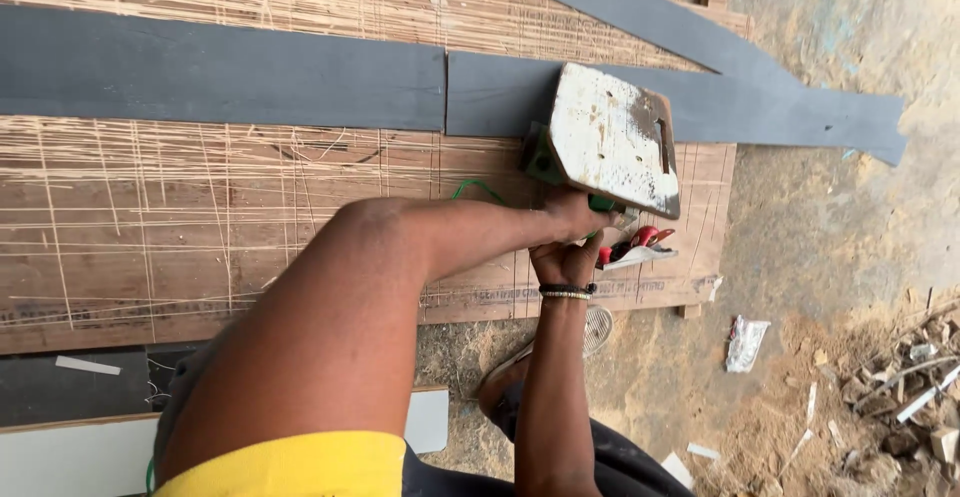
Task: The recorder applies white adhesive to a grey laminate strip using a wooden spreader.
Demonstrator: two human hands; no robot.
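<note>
A green circular saw [545, 162] is tipped up over the scored wooden panel [200, 227], so its worn white base plate [612, 137] faces me. My left hand [575, 213] comes in from the lower left and grips the saw body just under the plate. From below, my right hand [563, 257], with a beaded bracelet on the wrist, curls its fingers on the red and metal part [640, 242] at the saw's lower edge. A green cord [470, 189] loops out behind my left forearm. The saw blade is hidden.
Long dark grey strips [220, 69] lie across the panel, and one [660, 27] runs diagonally to the upper right. Concrete floor with sawdust, a crumpled wrapper [746, 342] and wood scraps [910, 397] lies to the right. A white board [70, 452] sits at the lower left.
</note>
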